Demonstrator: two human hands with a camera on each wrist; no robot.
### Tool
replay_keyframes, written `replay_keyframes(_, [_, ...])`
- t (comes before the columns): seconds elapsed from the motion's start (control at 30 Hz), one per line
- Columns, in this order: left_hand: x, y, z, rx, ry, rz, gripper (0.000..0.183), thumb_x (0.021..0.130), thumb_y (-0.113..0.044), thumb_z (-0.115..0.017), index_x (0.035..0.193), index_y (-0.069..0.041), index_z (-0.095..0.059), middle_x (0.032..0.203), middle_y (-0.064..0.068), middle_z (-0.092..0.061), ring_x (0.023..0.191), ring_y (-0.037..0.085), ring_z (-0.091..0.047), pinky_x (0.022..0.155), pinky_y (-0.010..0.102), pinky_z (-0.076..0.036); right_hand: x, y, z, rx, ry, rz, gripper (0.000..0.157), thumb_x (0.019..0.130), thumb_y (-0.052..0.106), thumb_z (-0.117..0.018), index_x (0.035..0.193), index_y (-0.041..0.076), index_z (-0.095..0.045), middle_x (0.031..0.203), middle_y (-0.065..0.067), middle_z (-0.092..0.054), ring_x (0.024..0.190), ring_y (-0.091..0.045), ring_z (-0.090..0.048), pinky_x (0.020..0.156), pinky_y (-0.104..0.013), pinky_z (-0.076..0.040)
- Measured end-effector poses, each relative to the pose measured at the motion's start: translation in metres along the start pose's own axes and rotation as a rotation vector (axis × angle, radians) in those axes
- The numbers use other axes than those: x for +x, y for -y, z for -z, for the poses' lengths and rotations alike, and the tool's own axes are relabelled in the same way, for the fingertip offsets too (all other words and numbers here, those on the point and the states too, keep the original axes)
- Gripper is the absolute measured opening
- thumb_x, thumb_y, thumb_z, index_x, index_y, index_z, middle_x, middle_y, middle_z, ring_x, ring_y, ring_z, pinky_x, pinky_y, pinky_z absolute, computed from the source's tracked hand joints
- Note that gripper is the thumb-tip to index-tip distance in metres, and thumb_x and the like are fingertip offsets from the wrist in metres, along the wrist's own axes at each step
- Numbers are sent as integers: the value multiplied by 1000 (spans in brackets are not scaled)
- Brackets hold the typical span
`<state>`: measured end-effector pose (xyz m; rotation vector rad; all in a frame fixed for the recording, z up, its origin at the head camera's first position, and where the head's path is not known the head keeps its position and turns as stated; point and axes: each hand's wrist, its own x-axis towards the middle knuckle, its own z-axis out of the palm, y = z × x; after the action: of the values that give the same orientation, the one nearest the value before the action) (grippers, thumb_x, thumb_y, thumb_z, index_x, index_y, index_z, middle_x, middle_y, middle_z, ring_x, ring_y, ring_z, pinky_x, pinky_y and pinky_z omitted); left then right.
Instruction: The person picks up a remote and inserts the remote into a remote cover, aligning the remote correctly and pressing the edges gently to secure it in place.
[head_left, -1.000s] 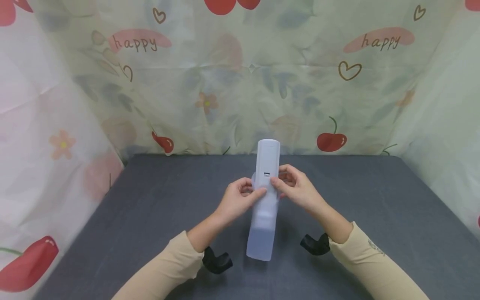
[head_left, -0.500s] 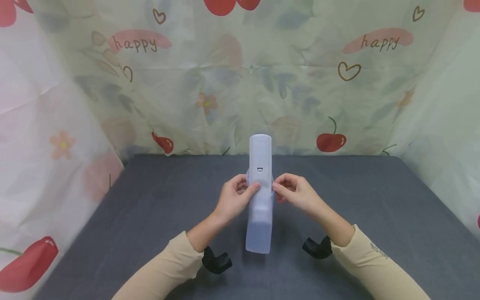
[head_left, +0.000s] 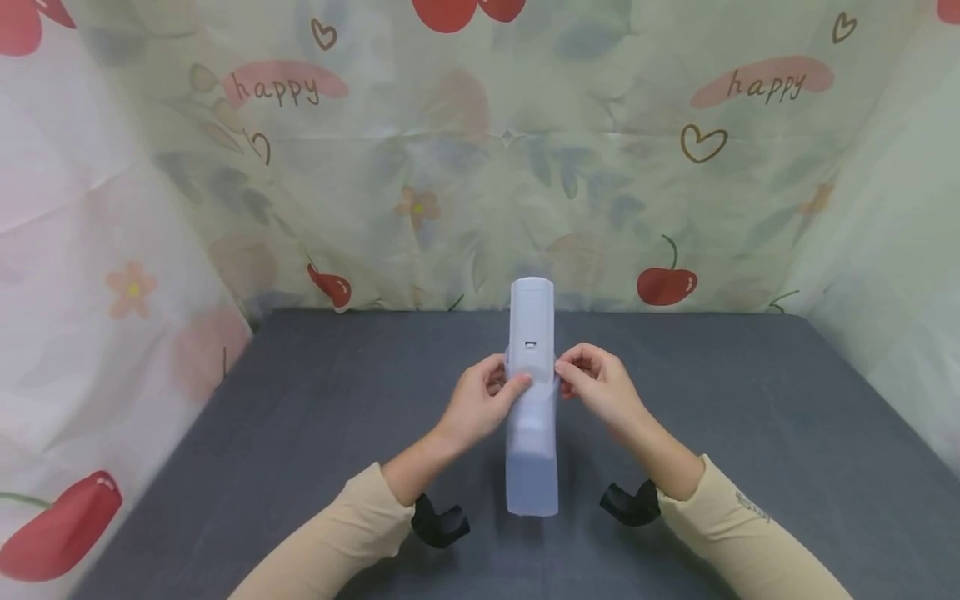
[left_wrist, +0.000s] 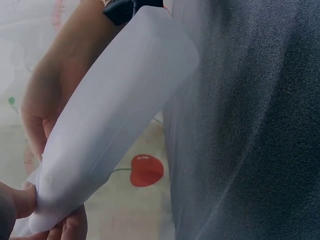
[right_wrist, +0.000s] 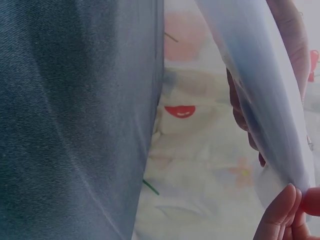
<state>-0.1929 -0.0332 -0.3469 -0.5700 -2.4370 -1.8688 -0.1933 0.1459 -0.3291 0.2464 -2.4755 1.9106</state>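
Note:
A long, narrow white device (head_left: 532, 417) with a small dark port on its upper face stands lengthwise before me, tilted and raised over the table; its lower part looks bluish and translucent. My left hand (head_left: 478, 402) grips its left side, thumb across the face and fingers behind. At the opposite edge my right hand (head_left: 604, 387) pinches the side with thumb and fingertips. In the left wrist view the smooth white body (left_wrist: 112, 110) hides part of the right hand. The right wrist view shows fingertips (right_wrist: 282, 205) pinching at the device's edge.
The dark grey table (head_left: 360, 367) reaches back to a printed curtain (head_left: 480, 183) with cherries and "happy" lettering, which also hangs along both sides. Black curved wrist pieces (head_left: 442, 523) stick out below each beige sleeve (head_left: 330, 533).
My right thumb has slid off the device's face to its right edge. The device shifted left, then back right, and now stands straighter. My left hand keeps its hold.

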Motion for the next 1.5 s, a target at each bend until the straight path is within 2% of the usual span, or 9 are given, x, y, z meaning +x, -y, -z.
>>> replay_keyframes(0.4, [-2,-4,-1,17,16,3,35,93,-18,-57,121,3,-54,105,23,-67,83,29,-69,64,27,-53,3,3,-2,0,-21,-18,18,96,7,-48,99,-10,-51,74,1,-53,66,-6,-53,64,-20,-51])
replay_keyframes(0.57, [-2,-3,-1,25,2,-16,34,92,-17,-59,118,4,-56,103,23,-67,81,28,-69,64,27,-53,4,3,2,-28,81,-14,17,98,9,-45,101,-7,-48,86,-4,-54,76,-8,-56,72,-23,-52])
replay_keyframes(0.67, [-1,-2,1,28,-15,-17,32,91,-17,-60,116,3,-58,101,23,-68,79,27,-69,64,28,-53,5,3,8,-51,162,18,17,97,9,-46,101,-7,-47,93,-9,-54,83,-9,-59,81,-33,-54])
replay_keyframes(0.77, [-1,-1,2,29,-26,-3,31,90,-17,-62,114,3,-59,99,22,-68,77,26,-68,64,27,-53,7,2,10,-44,195,29,18,96,9,-49,101,-8,-47,95,-11,-56,86,-11,-61,84,-40,-54])
replay_keyframes(0.87, [1,1,2,36,-28,-11,30,90,-16,-62,113,3,-60,96,22,-68,73,23,-67,61,25,-52,8,0,11,-31,182,7,25,96,13,-52,109,-6,-45,98,-14,-58,87,-12,-62,83,-40,-55])
replay_keyframes(1.03, [1,4,-2,65,-34,-26,30,88,-16,-65,111,3,-61,91,20,-68,68,16,-63,58,19,-48,8,0,10,-35,170,3,45,93,23,-57,127,2,-37,107,-24,-60,90,-14,-62,78,-40,-56])
replay_keyframes(1.13, [1,6,-2,63,-36,-19,29,86,-16,-67,110,2,-62,90,19,-68,67,14,-62,58,18,-48,9,-1,9,-39,168,5,48,92,25,-60,129,4,-38,111,-25,-60,91,-15,-63,77,-41,-56])
replay_keyframes(1.27, [3,6,-1,29,-31,13,29,86,-15,-67,109,2,-62,92,19,-68,69,13,-63,60,20,-49,11,-2,8,-38,161,1,47,91,25,-60,128,5,-39,115,-26,-60,90,-16,-64,75,-40,-56])
replay_keyframes(1.5, [4,8,5,-140,-41,114,31,94,-17,-55,115,5,-59,105,23,-65,86,17,-66,76,33,-57,14,-2,10,-26,115,6,47,92,22,-60,128,4,-37,113,-28,-59,90,-17,-64,74,-38,-57])
